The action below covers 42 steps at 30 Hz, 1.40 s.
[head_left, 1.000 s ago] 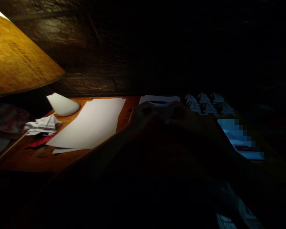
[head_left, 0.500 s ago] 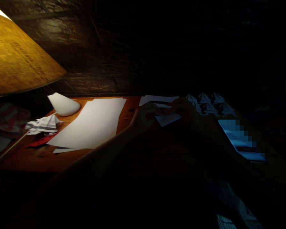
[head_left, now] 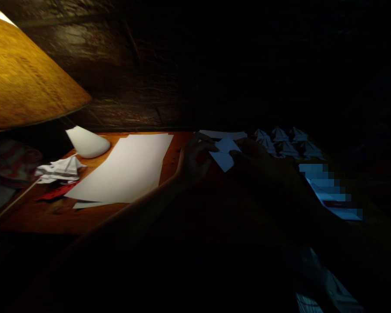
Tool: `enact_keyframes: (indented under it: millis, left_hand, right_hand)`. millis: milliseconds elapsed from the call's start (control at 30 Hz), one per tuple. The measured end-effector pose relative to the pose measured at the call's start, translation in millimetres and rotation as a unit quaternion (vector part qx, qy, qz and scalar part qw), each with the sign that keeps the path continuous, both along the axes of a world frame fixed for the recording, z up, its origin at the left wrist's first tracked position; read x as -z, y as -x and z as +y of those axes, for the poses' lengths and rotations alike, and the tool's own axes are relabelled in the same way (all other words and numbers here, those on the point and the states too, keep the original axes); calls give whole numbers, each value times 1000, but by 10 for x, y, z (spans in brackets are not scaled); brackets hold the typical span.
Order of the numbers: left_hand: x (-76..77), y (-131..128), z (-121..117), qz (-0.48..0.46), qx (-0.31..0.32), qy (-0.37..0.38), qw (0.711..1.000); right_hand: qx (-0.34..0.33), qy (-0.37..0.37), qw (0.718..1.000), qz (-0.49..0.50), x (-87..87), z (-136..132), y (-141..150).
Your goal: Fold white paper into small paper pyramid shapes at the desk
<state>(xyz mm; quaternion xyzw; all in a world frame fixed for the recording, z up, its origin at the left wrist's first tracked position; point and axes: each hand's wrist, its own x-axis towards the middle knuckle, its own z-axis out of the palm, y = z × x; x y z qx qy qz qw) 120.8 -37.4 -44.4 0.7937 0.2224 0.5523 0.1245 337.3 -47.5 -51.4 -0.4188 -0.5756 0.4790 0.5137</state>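
Note:
A small folded piece of white paper, roughly diamond-shaped with a crease across its middle, is held up over the wooden table. My left hand pinches its left corner between thumb and fingers. On the opposite side my right hand, deep in shadow, grips the right corner. Behind the hands lies a white sheet, partly covered by them. Several folded paper shapes stand in two rows just beyond my right hand.
At left a lamp with a yellow shade and white base lights large white sheets. Beside them are a crumpled-looking folded paper, a red item and a cord. A lit phone-like screen lies at right.
The folded paper has turned from a downward-pointing triangle to a fuller diamond shape facing me. Both hands have shifted their grip to its sides.

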Motion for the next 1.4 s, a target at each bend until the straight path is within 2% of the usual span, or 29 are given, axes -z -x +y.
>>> enact_keyframes:
  millis: [67, 133, 200, 267, 333, 400, 467, 533, 600, 733, 867, 1033, 1200, 1400]
  left_hand:
    - [21, -8, 17, -43, 25, 71, 996]
    - [52, -3, 53, -55, 7, 123, 991]
    - [79, 10, 88, -12, -43, 112, 993]
    - [93, 25, 99, 65, -55, 68, 994]
    - [95, 33, 83, 153, 0, 38, 987]
    - [94, 34, 54, 229, 75, 41, 970]
    - [99, 34, 36, 275, 128, 58, 951]
    - [111, 39, 42, 289, 153, 70, 943]
    - [127, 50, 70, 284, 166, 70, 942]
    - [156, 80, 137, 280, 185, 73, 939]
    - [174, 109, 170, 291, 182, 91, 935]
    - [166, 137, 166, 291, 192, 93, 933]
    - [95, 169, 146, 305, 187, 99, 929]
    - [16, 231, 142, 315, 175, 85, 929]
  right_hand:
    - [-6, -17, 999, -37, 6, 7, -28]
    - [-30, -38, 994, -99, 19, 16, -57]
    - [-55, -76, 980, -175, 24, 18, -78]
    - [-78, -132, 960, -233, 15, 6, -89]
    - [-92, -180, 936, -287, -4, -13, -99]
    - [-69, -199, 907, -365, -16, -31, -113]
    - [-33, -202, 871, -446, -10, -35, -133]
    - [-12, -206, 850, -485, 13, -21, -155]
    - [-15, -212, 848, -486, 42, 9, -175]
    - [-65, -217, 864, -449, 82, 82, -206]
    - [-82, -213, 871, -436, 67, 103, -225]
    - [-84, -211, 863, -452, -10, 90, -255]
    - [-130, -226, 844, -469, -61, 127, -300]
    - [-135, -224, 845, -466, -66, 114, -346]
